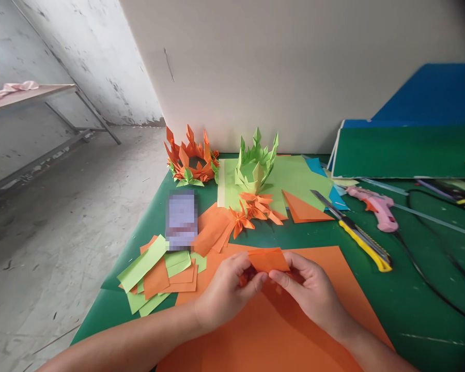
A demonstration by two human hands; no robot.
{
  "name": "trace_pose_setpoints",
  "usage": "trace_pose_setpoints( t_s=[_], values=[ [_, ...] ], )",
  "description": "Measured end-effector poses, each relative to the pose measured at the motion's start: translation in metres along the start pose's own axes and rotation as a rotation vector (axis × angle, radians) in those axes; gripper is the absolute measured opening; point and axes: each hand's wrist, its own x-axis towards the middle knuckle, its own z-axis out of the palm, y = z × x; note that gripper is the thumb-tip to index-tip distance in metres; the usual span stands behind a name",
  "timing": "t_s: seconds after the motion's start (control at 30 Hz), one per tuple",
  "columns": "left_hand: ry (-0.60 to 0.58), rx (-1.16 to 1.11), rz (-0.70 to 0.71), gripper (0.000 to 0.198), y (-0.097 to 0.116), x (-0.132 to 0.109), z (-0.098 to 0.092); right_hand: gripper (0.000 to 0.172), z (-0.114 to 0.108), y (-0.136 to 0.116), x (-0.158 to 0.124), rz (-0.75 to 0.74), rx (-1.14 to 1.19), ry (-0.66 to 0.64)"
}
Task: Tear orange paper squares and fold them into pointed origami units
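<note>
Orange paper (269, 260) sits above the big sheet (232, 336), pinched by the left hand (229, 283) and right hand (312, 283), both curled nearly closed. Uneven pressure could skew its fold; a careless reach rightward might meet the cutter (359, 240).

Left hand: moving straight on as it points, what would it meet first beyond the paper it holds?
Probably the right hand, which holds the other end of the orange paper, though depth is hard to judge.

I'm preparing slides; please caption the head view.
Left hand and right hand hold orange paper, an orange crown and green crown beyond.
</note>
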Motion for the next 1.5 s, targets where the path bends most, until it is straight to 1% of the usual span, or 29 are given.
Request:
trace_pose_setpoints(
  t_s=[0.07,0.1,0.17,0.23,0.27,0.33,0.43,0.47,0.5,0.53,0.6,0.63,0.67,0.7,0.73,0.8,0.9,1.0,1.03,1.1,1.17,1.2,1.3,1.4,1.5],
  values=[
    [0.009,0.076,0.015,0.014,0.001,0.002,-0.003,0.023,0.0,0.002,0.001,-0.001,0.004,-0.001],
    [0.013,0.108,0.015,0.014,0.002,0.003,-0.004,0.019,0.0,0.002,0.002,-0.025,0.004,0.021],
    [0.02,0.166,0.013,0.012,0.004,0.004,-0.007,0.013,-0.001,0.004,0.003,-0.125,-0.004,0.118],
    [0.028,0.205,0.012,0.011,0.006,0.005,-0.01,0.017,-0.002,0.004,0.003,-0.266,-0.026,0.224],
    [0.03,0.222,0.009,0.011,0.007,0.006,-0.011,0.017,-0.002,0.004,0.003,-0.332,-0.05,0.253],
    [0.023,0.264,-0.013,0.012,0.008,0.006,-0.012,0.013,-0.004,0.003,0.002,-0.42,-0.13,0.247],
    [0.012,0.306,-0.029,0.015,0.005,0.006,-0.013,0.011,-0.006,0.0,0.0,-0.474,-0.287,0.227],
    [0.019,0.295,-0.026,0.013,0.004,0.006,-0.013,0.012,-0.007,-0.001,0.0,-0.485,-0.323,0.234],
    [0.036,0.27,-0.023,0.008,0.002,0.005,-0.012,0.014,-0.008,-0.001,0.0,-0.496,-0.346,0.239],
    [0.071,0.234,-0.02,0.01,0.0,0.005,-0.012,0.015,-0.009,-0.002,0.001,-0.502,-0.357,0.243],
    [0.184,0.157,0.017,0.027,-0.003,0.003,-0.012,0.016,-0.01,-0.002,0.002,-0.503,-0.353,0.237],
    [0.24,0.136,0.064,0.03,-0.004,0.003,-0.012,0.016,-0.01,-0.002,0.002,-0.5,-0.349,0.23],
    [0.28,0.139,0.127,0.03,-0.005,0.002,-0.012,0.017,-0.01,-0.002,0.002,-0.498,-0.346,0.225],
    [0.288,0.167,0.195,0.027,-0.006,0.002,-0.013,0.017,-0.011,-0.001,0.003,-0.497,-0.346,0.22],
    [0.265,0.212,0.256,0.022,-0.006,0.001,-0.014,0.018,-0.011,0.0,0.003,-0.496,-0.351,0.213],
    [0.166,0.31,0.331,0.017,-0.006,0.002,-0.017,0.019,-0.012,0.002,0.004,-0.498,-0.37,0.186],
    [0.037,0.41,0.347,0.02,-0.006,0.004,-0.022,0.021,-0.016,0.006,0.006,-0.495,-0.421,0.122],
    [-0.044,0.504,0.331,0.02,-0.007,0.005,-0.024,0.025,-0.019,0.008,0.008,-0.486,-0.507,0.017],
    [-0.052,0.542,0.327,0.02,-0.007,0.006,-0.024,0.025,-0.021,0.008,0.009,-0.496,-0.538,-0.021],
    [-0.046,0.616,0.327,0.02,-0.007,0.005,-0.024,0.018,-0.022,0.008,0.01,-0.528,-0.596,-0.088],
    [-0.026,0.664,0.34,0.02,-0.007,0.004,-0.023,0.01,-0.024,0.008,0.011,-0.566,-0.631,-0.129],
    [-0.014,0.676,0.349,0.02,-0.006,0.004,-0.022,0.009,-0.024,0.007,0.011,-0.579,-0.637,-0.141],
    [0.008,0.701,0.356,0.024,-0.006,0.004,-0.02,0.015,-0.025,0.007,0.011,-0.566,-0.626,-0.147],
    [0.003,0.747,0.304,0.028,-0.004,0.006,-0.019,0.019,-0.024,0.008,0.011,-0.486,-0.614,-0.149],
    [-0.001,0.808,0.244,0.029,-0.003,0.009,-0.018,0.015,-0.022,0.012,0.01,-0.442,-0.611,-0.099]
  ],
)
